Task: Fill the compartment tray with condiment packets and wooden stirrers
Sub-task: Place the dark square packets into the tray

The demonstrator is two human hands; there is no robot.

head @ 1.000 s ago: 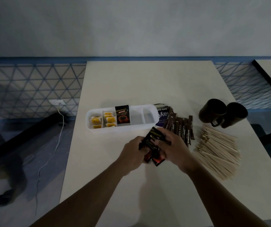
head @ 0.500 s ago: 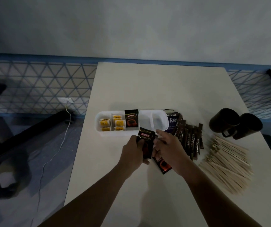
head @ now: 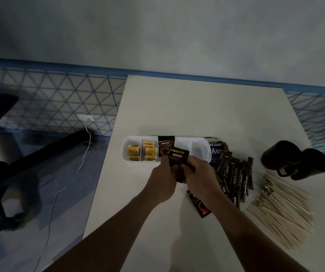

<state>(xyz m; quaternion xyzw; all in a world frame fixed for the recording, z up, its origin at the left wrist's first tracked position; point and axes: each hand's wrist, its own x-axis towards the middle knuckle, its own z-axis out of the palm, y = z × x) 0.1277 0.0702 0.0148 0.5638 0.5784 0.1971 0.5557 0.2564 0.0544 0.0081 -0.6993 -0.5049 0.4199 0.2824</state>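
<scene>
L hand (head: 163, 179) & R hand (head: 199, 177) are both curled round a small bunch of Kopiko sachets (head: 178, 158). The bunch sits just above the table (head: 197, 107), at the near wall of the white compartment tray (head: 142, 164). Top pkt faces the cam w/ label readable; a red-edged one peeks out below, btw the palms. How many pkts are in the bunch: can't tell, hands cover it.

Tray: yellow packets (head: 134, 153) fill the 2 left compartments, an upright sachet (head: 165, 148) stands in the 3rd, and the 2 on the right look bare. Right of the tray are a blue pkt (head: 217, 152), a fan of City Cafe stick sachets (head: 234, 173), then the wooden stirrers (head: 281, 209), w/ 2 black mugs (head: 281, 158) beyond. A loose sachet (head: 199, 205) lies flat by the R forearm.

Handling, my read:
- **Sachets:** light, thin, glossy, prob. slide on each other. Pinch across the flat faces near mid, thumb over the top, not by the crimped end, or the bunch fans out. Soft, bend easily; slot in on edge beside the standing one.
- **Stirrers:** light, stiff, roll & scatter. Grab a bundle round the middle.
</scene>
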